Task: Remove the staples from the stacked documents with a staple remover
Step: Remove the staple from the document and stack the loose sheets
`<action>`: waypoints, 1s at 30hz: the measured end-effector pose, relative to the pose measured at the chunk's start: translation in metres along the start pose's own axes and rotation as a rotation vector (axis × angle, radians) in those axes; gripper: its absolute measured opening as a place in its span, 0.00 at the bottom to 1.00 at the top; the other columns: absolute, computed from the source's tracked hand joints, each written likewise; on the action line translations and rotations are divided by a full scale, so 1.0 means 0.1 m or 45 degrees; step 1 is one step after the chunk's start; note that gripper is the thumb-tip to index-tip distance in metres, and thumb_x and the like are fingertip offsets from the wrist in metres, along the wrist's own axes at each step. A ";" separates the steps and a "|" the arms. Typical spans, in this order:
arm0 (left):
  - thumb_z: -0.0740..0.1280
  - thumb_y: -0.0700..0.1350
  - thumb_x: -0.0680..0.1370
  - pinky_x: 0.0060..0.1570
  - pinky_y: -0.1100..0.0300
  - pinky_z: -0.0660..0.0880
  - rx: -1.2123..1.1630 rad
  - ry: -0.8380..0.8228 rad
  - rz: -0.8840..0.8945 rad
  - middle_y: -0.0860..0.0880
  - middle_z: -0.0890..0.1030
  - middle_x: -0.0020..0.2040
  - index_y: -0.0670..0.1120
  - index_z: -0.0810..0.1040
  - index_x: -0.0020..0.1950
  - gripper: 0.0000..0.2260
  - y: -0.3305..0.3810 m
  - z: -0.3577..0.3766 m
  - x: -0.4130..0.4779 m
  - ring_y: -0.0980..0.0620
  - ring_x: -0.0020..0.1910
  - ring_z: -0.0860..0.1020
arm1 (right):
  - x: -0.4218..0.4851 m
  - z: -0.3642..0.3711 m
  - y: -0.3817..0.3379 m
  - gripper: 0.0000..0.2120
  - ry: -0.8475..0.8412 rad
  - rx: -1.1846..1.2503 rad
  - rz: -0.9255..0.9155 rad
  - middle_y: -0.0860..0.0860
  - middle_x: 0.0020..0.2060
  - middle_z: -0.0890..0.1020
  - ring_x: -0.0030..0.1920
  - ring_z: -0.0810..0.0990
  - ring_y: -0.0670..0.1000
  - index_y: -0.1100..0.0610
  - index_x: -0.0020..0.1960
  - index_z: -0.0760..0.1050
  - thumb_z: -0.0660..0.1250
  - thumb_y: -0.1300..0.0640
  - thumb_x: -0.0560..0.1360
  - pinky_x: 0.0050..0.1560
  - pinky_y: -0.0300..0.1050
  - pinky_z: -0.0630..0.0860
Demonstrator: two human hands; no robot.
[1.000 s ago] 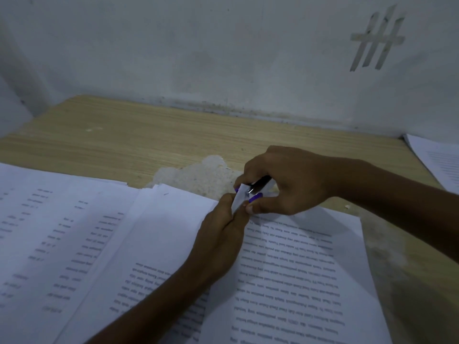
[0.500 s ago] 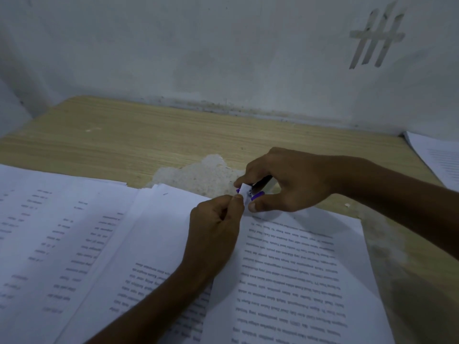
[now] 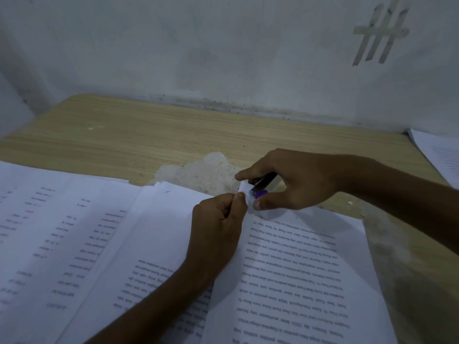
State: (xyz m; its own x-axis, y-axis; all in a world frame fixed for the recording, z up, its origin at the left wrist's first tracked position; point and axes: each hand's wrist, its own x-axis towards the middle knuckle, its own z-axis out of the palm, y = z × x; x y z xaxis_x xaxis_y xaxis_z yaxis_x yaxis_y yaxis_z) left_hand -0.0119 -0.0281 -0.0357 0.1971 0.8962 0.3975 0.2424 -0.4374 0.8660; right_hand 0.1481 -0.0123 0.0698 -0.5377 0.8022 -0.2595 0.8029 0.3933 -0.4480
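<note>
A printed document (image 3: 298,274) lies on the wooden table (image 3: 154,140), its top corner bent upward. My left hand (image 3: 218,227) pinches that raised corner between thumb and fingers. My right hand (image 3: 295,180) grips a small staple remover (image 3: 260,188), dark metal with a purple tip, whose jaws sit against the corner. The staple itself is hidden by the fingers and the folded paper.
More printed sheets (image 3: 69,244) are spread over the left half of the table. Another stack of paper (image 3: 442,155) lies at the right edge. A patch of peeled veneer (image 3: 198,175) shows behind the hands. A wall rises right behind the table.
My left hand has slid slightly down and left along the corner, which now stands lower than a second ago. My right hand keeps the remover on it, almost still.
</note>
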 end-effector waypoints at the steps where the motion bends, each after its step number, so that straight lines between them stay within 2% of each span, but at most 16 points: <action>1: 0.59 0.49 0.77 0.25 0.70 0.61 0.007 -0.004 0.012 0.55 0.69 0.23 0.52 0.66 0.27 0.17 0.00 0.00 0.00 0.57 0.24 0.67 | 0.01 -0.01 0.00 0.17 -0.004 0.031 -0.001 0.45 0.57 0.82 0.55 0.79 0.41 0.52 0.63 0.77 0.66 0.49 0.76 0.62 0.47 0.74; 4: 0.59 0.52 0.77 0.26 0.69 0.63 0.027 -0.019 0.041 0.55 0.70 0.23 0.46 0.73 0.30 0.18 -0.01 0.02 -0.01 0.56 0.27 0.70 | 0.03 0.00 0.00 0.12 -0.017 0.094 0.045 0.49 0.46 0.84 0.48 0.82 0.49 0.55 0.53 0.81 0.62 0.50 0.77 0.54 0.54 0.77; 7: 0.58 0.51 0.78 0.26 0.69 0.63 0.052 -0.016 0.065 0.55 0.69 0.22 0.45 0.74 0.31 0.18 -0.03 0.03 -0.02 0.57 0.27 0.71 | 0.04 0.01 0.01 0.14 -0.047 0.165 0.058 0.49 0.38 0.82 0.40 0.78 0.48 0.52 0.42 0.81 0.60 0.52 0.80 0.47 0.47 0.74; 9: 0.59 0.48 0.77 0.26 0.71 0.63 0.096 -0.008 0.083 0.56 0.67 0.21 0.47 0.71 0.30 0.16 -0.04 0.03 -0.03 0.59 0.26 0.70 | 0.06 0.01 0.01 0.15 -0.047 0.134 0.051 0.51 0.40 0.83 0.42 0.79 0.51 0.54 0.44 0.81 0.59 0.50 0.81 0.49 0.48 0.75; 11: 0.60 0.47 0.77 0.27 0.73 0.64 0.147 -0.008 0.114 0.58 0.65 0.21 0.50 0.70 0.30 0.15 -0.02 0.02 -0.03 0.60 0.26 0.71 | 0.06 0.03 0.03 0.16 -0.062 0.107 0.062 0.53 0.52 0.83 0.54 0.80 0.51 0.56 0.58 0.80 0.58 0.48 0.80 0.59 0.50 0.74; 12: 0.60 0.46 0.77 0.27 0.73 0.63 0.168 -0.012 0.137 0.58 0.65 0.21 0.51 0.68 0.29 0.15 -0.01 0.02 -0.03 0.60 0.26 0.71 | 0.05 0.03 0.04 0.19 -0.066 0.103 0.085 0.51 0.57 0.81 0.57 0.78 0.48 0.55 0.65 0.75 0.58 0.47 0.80 0.61 0.48 0.73; 13: 0.60 0.46 0.77 0.27 0.74 0.63 0.183 -0.018 0.159 0.58 0.64 0.21 0.52 0.67 0.29 0.16 -0.01 0.02 -0.03 0.60 0.25 0.70 | 0.04 0.02 0.05 0.21 -0.066 0.111 0.107 0.47 0.56 0.81 0.56 0.78 0.43 0.54 0.69 0.71 0.59 0.46 0.80 0.59 0.45 0.73; 14: 0.60 0.46 0.77 0.27 0.74 0.63 0.194 -0.022 0.169 0.58 0.63 0.21 0.52 0.67 0.29 0.16 -0.01 0.02 -0.02 0.59 0.25 0.70 | 0.03 0.02 0.05 0.22 -0.071 0.146 0.123 0.42 0.50 0.82 0.51 0.78 0.39 0.53 0.70 0.69 0.58 0.45 0.79 0.55 0.41 0.72; 16: 0.60 0.46 0.77 0.27 0.73 0.64 0.200 -0.034 0.165 0.58 0.64 0.22 0.49 0.68 0.30 0.15 -0.02 0.03 -0.01 0.59 0.27 0.71 | 0.02 0.03 0.08 0.18 -0.058 0.218 0.138 0.35 0.34 0.80 0.38 0.77 0.33 0.51 0.64 0.69 0.58 0.44 0.78 0.43 0.33 0.69; 17: 0.60 0.46 0.77 0.27 0.74 0.64 0.200 -0.038 0.164 0.58 0.64 0.22 0.49 0.68 0.30 0.15 -0.02 0.03 -0.02 0.59 0.27 0.71 | 0.02 0.04 0.09 0.18 -0.028 0.237 0.130 0.34 0.31 0.79 0.35 0.76 0.33 0.51 0.60 0.69 0.58 0.41 0.76 0.41 0.32 0.68; 20: 0.60 0.46 0.77 0.27 0.73 0.62 0.208 -0.047 0.165 0.57 0.62 0.21 0.54 0.63 0.28 0.18 -0.02 0.03 -0.01 0.58 0.26 0.69 | 0.02 0.05 0.11 0.21 0.081 0.220 0.047 0.39 0.33 0.76 0.32 0.73 0.36 0.51 0.50 0.69 0.53 0.35 0.69 0.37 0.33 0.67; 23: 0.59 0.49 0.77 0.26 0.69 0.61 0.155 -0.072 0.083 0.55 0.63 0.20 0.54 0.62 0.27 0.18 -0.02 0.00 0.00 0.56 0.25 0.68 | 0.03 0.08 0.16 0.18 0.140 0.192 -0.037 0.43 0.32 0.71 0.31 0.68 0.41 0.53 0.46 0.68 0.54 0.38 0.74 0.34 0.34 0.67; 25: 0.60 0.48 0.79 0.26 0.68 0.61 0.116 -0.081 0.038 0.54 0.66 0.20 0.54 0.62 0.26 0.21 -0.03 -0.01 0.02 0.57 0.24 0.67 | 0.03 0.09 0.19 0.14 0.157 0.209 -0.108 0.48 0.35 0.74 0.33 0.69 0.42 0.53 0.45 0.69 0.60 0.42 0.77 0.35 0.37 0.69; 27: 0.61 0.45 0.80 0.26 0.68 0.61 0.094 -0.091 0.018 0.56 0.69 0.22 0.53 0.62 0.26 0.23 -0.02 -0.02 0.02 0.57 0.24 0.67 | 0.01 0.08 0.21 0.14 0.139 0.193 -0.139 0.52 0.38 0.77 0.36 0.74 0.49 0.56 0.45 0.71 0.66 0.45 0.73 0.39 0.44 0.74; 30: 0.61 0.43 0.80 0.26 0.69 0.61 0.083 -0.103 0.022 0.57 0.69 0.22 0.54 0.62 0.26 0.23 -0.01 -0.01 0.02 0.57 0.24 0.67 | 0.02 0.05 0.24 0.13 0.089 0.182 -0.143 0.50 0.39 0.78 0.40 0.76 0.50 0.57 0.45 0.73 0.68 0.48 0.72 0.45 0.50 0.76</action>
State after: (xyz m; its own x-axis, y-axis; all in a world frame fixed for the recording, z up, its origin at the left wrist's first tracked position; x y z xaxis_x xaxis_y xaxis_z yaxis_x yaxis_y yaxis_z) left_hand -0.0122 -0.0258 -0.0354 0.2770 0.8807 0.3843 0.2988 -0.4590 0.8367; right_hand 0.1652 -0.0038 0.0540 -0.5985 0.7882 -0.1434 0.6917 0.4181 -0.5889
